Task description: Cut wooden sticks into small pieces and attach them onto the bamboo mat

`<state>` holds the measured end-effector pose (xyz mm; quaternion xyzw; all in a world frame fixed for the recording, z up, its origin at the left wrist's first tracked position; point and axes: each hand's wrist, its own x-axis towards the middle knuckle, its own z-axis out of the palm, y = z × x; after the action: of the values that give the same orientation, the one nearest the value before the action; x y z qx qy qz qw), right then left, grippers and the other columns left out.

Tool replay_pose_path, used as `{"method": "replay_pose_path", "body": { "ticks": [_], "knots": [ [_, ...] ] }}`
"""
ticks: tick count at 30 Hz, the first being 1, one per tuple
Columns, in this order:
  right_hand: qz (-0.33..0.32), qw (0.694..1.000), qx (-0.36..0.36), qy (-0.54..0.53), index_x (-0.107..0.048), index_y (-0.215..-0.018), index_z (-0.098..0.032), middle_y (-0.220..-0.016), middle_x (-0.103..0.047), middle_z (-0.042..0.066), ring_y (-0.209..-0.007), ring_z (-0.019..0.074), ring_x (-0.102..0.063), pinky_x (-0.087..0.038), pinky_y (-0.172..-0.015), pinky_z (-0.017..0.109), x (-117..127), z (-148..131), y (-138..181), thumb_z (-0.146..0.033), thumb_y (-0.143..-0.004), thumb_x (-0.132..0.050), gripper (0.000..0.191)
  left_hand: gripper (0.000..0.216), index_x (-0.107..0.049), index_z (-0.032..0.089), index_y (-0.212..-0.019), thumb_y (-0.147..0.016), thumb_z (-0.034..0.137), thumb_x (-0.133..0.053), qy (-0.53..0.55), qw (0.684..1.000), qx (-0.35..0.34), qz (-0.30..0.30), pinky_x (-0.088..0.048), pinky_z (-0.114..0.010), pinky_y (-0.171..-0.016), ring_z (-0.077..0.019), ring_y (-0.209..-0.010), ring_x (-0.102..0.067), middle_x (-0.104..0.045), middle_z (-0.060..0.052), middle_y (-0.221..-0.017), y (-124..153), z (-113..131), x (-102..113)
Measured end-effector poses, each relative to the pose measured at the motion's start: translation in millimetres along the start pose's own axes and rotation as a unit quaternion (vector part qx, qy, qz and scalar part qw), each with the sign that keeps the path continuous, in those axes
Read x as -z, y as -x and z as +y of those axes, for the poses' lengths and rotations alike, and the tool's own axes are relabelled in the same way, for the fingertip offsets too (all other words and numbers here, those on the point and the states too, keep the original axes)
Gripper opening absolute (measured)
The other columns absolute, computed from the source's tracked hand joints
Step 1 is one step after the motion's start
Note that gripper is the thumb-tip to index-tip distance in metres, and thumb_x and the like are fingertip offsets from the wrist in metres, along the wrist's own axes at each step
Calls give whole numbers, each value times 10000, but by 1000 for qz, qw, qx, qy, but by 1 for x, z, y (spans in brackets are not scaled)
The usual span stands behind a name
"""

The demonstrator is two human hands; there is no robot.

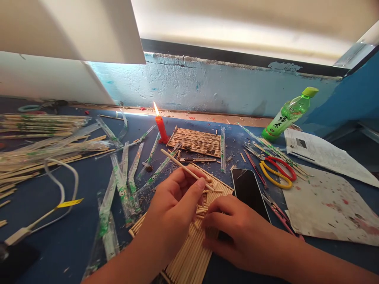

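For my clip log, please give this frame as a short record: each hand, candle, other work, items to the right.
Left hand: pinches a round wooden stick
Right hand: fingers curled at the pale stick panel; grip contents hidden
Candle: red candle, lit
Other work: smaller dark-smudged stick panel
To the right: smartphone, red-and-yellow-handled scissors, green tea bottle

The fingers, wrists and both forearms are bare.
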<state>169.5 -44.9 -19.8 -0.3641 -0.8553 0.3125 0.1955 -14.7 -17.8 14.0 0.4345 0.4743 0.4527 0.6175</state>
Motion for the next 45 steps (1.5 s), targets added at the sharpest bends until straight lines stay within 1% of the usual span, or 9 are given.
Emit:
{"method": "replay_pose_path", "body": {
  "ticks": [3,6,9,12,16,29,40,43,45],
  "knots": [
    [-9,999,-24,-32,-668,-927,-192,-907,-695,39,-841,183,-640,-515,-768,294,5,-2,3,-142,-941,-678,53,114,-670,210,-923,-961,317,-672,-26,1000,10,-3,-413,-211,-538,-91,-559,-484,-632,39,-758,-1,-3,0],
    [-1,989,-72,-130,-687,-917,-221,-863,-713,-12,-760,141,-632,-503,-720,248,14,-3,7,-180,-925,-747,73,135,-681,216,-950,-980,341,-642,-43,999,21,-16,-470,-227,-626,-132,-672,-565,-635,25,-761,-2,-7,1],
    [70,958,-118,-250,-740,-962,-249,-874,-742,-20,-778,140,-654,-520,-721,235,25,-1,9,-260,-932,-777,49,153,-694,200,-946,-969,343,-644,-43,997,32,-49,-514,-263,-705,-165,-760,-623,-679,-10,-829,-3,-7,0],
    [139,916,-161,-340,-764,-979,-256,-886,-752,-13,-812,139,-680,-538,-728,222,31,5,7,-291,-923,-799,74,145,-723,175,-902,-931,311,-684,-40,995,51,-82,-532,-264,-694,-166,-735,-645,-708,-28,-818,-2,-4,-3],
    [143,889,-179,-397,-782,-956,-237,-889,-767,-2,-830,140,-701,-560,-775,234,32,12,3,-301,-900,-825,95,115,-764,164,-928,-894,271,-739,-7,990,96,-106,-546,-240,-664,-143,-685,-654,-732,-23,-799,-1,-2,-7],
    [121,909,-198,-347,-784,-954,-230,-904,-789,22,-856,192,-736,-595,-803,302,30,12,3,-303,-892,-824,103,179,-787,147,-894,-808,293,-846,23,981,136,-133,-562,-273,-778,-193,-846,-710,-782,-71,-895,-1,-10,-9],
    [108,873,-222,-420,-793,-929,-219,-891,-794,7,-830,163,-741,-601,-793,266,27,12,2,-287,-884,-833,91,222,-777,146,-872,-800,333,-873,37,976,158,-144,-580,-281,-783,-175,-801,-711,-783,-61,-831,-3,-15,-6],
    [92,886,-225,-395,-791,-997,-232,-934,-799,21,-871,186,-753,-605,-823,301,29,12,4,-308,-917,-798,111,214,-772,144,-847,-766,300,-895,40,977,161,-132,-579,-267,-748,-170,-768,-710,-780,-54,-794,-2,-16,-7],
    [88,916,-210,-330,-784,-1059,-253,-961,-793,20,-884,190,-738,-597,-810,305,31,11,6,-302,-911,-801,157,219,-768,140,-842,-736,267,-912,38,979,164,-119,-574,-255,-721,-163,-738,-704,-772,-45,-766,-3,-16,-6]
  ]
}}
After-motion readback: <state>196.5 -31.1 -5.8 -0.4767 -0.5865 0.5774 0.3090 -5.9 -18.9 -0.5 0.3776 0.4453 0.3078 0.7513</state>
